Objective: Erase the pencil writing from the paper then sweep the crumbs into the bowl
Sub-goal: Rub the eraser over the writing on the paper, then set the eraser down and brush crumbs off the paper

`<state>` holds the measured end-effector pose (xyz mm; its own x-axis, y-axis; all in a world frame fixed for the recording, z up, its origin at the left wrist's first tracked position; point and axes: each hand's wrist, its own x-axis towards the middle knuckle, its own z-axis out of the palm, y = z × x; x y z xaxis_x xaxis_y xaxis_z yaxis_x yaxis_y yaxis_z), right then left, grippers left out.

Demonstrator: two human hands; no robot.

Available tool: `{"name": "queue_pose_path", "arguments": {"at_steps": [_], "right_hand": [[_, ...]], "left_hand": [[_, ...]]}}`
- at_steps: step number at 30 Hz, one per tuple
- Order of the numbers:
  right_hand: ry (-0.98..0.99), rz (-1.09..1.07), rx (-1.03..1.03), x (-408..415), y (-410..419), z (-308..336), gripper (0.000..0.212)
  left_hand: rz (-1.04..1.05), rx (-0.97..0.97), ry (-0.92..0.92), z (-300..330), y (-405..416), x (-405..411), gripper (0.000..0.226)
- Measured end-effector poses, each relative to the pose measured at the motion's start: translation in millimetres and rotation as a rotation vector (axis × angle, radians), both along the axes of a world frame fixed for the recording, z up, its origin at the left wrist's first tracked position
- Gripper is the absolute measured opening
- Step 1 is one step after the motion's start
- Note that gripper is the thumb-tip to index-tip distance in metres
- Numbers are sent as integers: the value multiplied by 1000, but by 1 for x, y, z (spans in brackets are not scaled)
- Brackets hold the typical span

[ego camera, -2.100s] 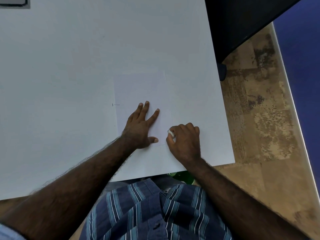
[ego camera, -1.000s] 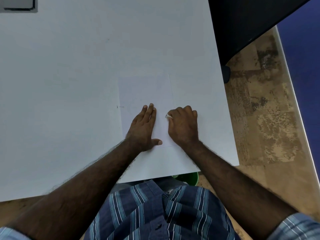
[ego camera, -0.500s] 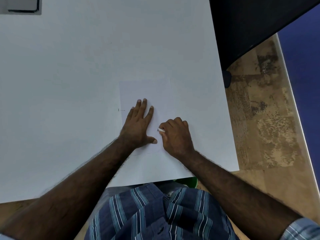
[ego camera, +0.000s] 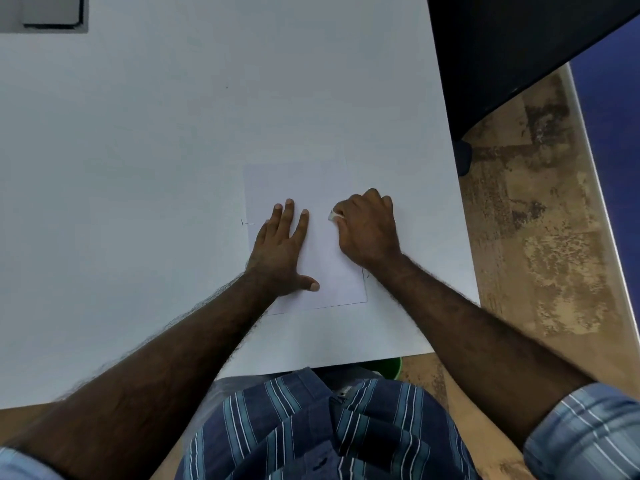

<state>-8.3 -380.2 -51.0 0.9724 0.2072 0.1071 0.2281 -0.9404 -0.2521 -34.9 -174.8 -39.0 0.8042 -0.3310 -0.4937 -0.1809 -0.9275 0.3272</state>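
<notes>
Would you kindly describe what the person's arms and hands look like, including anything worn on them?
Both forearms are bare and hairy. Light blue sleeves with thin white stripes are rolled up near the elbows. The left hand and right hand are bare; no rings, watch or gloves are visible.

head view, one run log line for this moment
stage: erasing | left hand: flat on paper | right hand: grips eraser | bowl: under table edge
</notes>
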Motion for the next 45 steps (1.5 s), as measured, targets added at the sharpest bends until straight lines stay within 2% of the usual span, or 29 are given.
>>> {"name": "queue_pose_path", "arguments": {"at_steps": [2, 4, 7, 10, 13, 19, 21, 23, 25, 30, 32, 34, 37, 39, 41, 45], "right_hand": [[-1, -53, 62, -9, 10, 0, 12], [29, 37, 102, -30, 25, 0, 14], [36, 181, 22, -39, 27, 0, 16], [-40, -5, -4, 1, 10, -1, 9], [-28, -167, 21, 33, -3, 3, 10], [90, 115, -15, -6, 34, 3, 19], [79, 35, 4, 4, 32, 3, 19], [107, -132, 38, 17, 29, 5, 17], [196, -296, 185, 25, 28, 11, 18], [614, -611, 1036, 17, 17, 47, 19], [776, -717, 1246, 5, 10, 56, 22], [892, -763, 1365, -4, 4, 59, 26], [1019, -768, 1524, -14, 0, 59, 25], [1084, -729, 1584, -21, 1, 60, 19], [1121, -699, 1619, -27, 5, 62, 13], [1153, -679, 1716, -39, 11, 67, 22]], "left_hand": [[3, -9, -6, 0, 1, 0, 147], [1, -15, -13, 0, 1, -1, 147], [-5, -10, -13, -1, 2, 0, 147], [-2, -19, -7, -1, 2, 0, 147], [-2, -12, -1, -1, 2, 0, 147], [-5, -29, -15, -4, 4, 1, 146], [-4, -28, -10, -5, 3, 1, 146], [-6, -26, -1, -5, 3, 1, 146], [-1, -30, 0, -4, 2, 0, 146], [-19, -64, -29, -4, 5, -2, 145], [-2, -120, -31, -3, 8, -4, 141], [40, -207, -106, -1, 10, -6, 123], [198, -473, -248, 18, 4, -12, 73], [372, -672, -149, 40, -7, -12, 56], [490, -817, -21, 58, -20, -9, 48], [626, -956, 104, 71, -33, -3, 39]]}}
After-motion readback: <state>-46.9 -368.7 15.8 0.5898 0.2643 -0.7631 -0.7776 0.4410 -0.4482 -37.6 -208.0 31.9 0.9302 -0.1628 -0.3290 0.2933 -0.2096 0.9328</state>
